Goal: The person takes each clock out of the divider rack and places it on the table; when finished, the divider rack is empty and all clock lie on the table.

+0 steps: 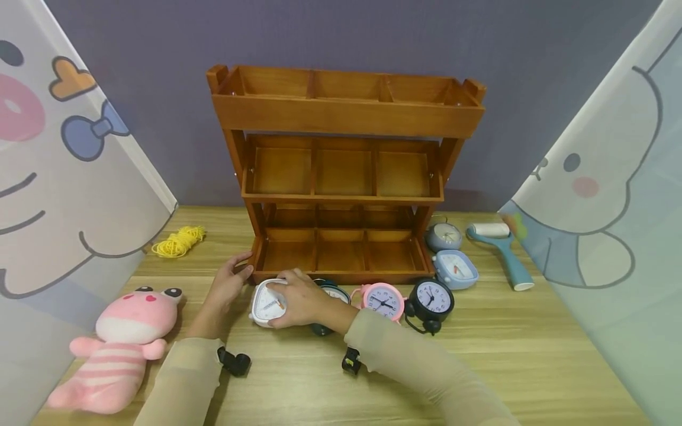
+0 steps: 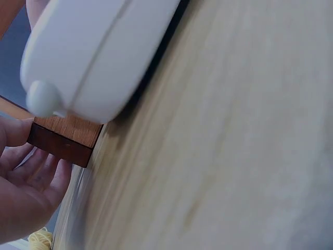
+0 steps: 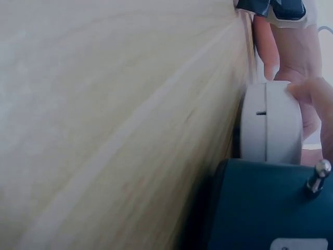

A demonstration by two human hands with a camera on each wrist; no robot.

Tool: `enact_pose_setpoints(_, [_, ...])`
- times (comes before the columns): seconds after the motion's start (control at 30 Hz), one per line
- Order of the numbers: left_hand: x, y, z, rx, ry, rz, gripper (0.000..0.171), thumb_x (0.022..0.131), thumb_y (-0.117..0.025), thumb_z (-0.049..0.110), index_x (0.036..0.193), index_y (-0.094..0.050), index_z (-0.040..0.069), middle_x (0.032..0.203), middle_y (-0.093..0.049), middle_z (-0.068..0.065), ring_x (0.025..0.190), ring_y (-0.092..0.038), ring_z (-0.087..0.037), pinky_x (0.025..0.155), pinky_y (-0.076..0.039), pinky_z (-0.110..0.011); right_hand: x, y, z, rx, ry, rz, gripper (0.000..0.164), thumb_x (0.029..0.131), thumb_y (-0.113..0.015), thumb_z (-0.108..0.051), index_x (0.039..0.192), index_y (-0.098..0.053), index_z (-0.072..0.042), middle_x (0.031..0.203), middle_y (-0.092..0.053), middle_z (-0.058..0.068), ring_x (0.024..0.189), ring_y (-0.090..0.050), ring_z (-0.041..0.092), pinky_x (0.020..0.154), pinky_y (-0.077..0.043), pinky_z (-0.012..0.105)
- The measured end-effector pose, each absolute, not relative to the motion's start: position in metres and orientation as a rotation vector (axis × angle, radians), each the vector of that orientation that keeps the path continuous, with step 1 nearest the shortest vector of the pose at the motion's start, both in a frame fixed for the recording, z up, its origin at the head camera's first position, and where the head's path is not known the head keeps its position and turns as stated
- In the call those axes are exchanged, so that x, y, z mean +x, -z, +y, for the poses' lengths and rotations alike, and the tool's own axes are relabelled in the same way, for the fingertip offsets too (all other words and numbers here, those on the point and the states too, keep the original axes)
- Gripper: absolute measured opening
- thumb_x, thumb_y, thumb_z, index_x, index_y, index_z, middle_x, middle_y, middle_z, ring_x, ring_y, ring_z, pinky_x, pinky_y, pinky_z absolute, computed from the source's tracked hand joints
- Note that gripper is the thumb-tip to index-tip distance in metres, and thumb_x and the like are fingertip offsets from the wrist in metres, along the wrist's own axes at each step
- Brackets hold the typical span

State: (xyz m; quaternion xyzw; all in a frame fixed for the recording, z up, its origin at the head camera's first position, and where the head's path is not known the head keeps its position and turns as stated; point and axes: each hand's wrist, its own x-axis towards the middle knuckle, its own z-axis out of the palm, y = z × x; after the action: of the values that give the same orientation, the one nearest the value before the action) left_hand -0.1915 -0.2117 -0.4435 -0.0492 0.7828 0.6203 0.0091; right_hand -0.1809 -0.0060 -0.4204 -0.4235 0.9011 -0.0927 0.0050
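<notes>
My right hand (image 1: 303, 299) grips a white alarm clock (image 1: 264, 309) across its face, thumb at the near edge and fingers at the far edge. The clock lies face up on the table in front of the shelf's left end; its side (image 3: 278, 122) shows in the right wrist view. My left hand (image 1: 226, 287) holds the lower left corner of the brown wooden shelf (image 1: 341, 277), thumb and fingers about the wooden end (image 2: 65, 143). Partly under my right forearm is a dark teal alarm clock (image 1: 321, 329). A pink alarm clock (image 1: 382, 302) and a black one (image 1: 433, 299) lie further right.
A light blue clock (image 1: 456, 269) and a grey-blue clock (image 1: 444, 236) stand beside the shelf's right end. Farther right lies a lint roller (image 1: 503, 245). On the left are yellow cord (image 1: 179, 241) and a pink plush frog (image 1: 119, 349).
</notes>
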Motion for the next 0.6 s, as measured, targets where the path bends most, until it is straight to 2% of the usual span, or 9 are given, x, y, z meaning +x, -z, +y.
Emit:
enact_pose_setpoints(0.13, [-0.1919,0.4438,-0.2111,-0.154,-1.941,2.44,0.045,0.102,-0.044,0.003,0.146,-0.035,-0.006,0.143,-0.038,-0.031,0.127,-0.042,-0.039,0.099,-0.042,-0.036,-0.1804,0.4207,-0.0065,-1.311,0.272,2.81,0.076,0.078,-0.071,-0.059,0.14,-0.055,-0.019,0.139,-0.048,0.008,0.123,-0.043,0.02,0.106,-0.031,0.03])
enact_pose_setpoints(0.37, [-0.1923,0.4443,-0.2142,-0.17,-1.92,2.439,0.046,0.103,-0.044,0.004,0.147,-0.034,-0.004,0.144,-0.037,-0.029,0.127,-0.042,-0.036,0.097,-0.042,-0.033,-0.176,0.4183,-0.0074,-1.297,0.22,2.802,0.075,0.082,-0.068,-0.061,0.141,-0.054,-0.016,0.143,-0.045,0.008,0.128,-0.043,0.022,0.103,-0.037,0.028])
enact_pose_setpoints(0.6, [-0.1922,0.4403,-0.2106,-0.179,-1.916,2.446,0.047,0.103,-0.044,0.005,0.148,-0.033,-0.005,0.143,-0.038,-0.031,0.126,-0.043,-0.037,0.099,-0.042,-0.038,-0.1762,0.4152,-0.0021,-1.313,0.205,2.792,0.072,0.086,-0.064,-0.061,0.141,-0.055,-0.014,0.145,-0.043,0.008,0.132,-0.04,0.02,0.105,-0.034,0.026])
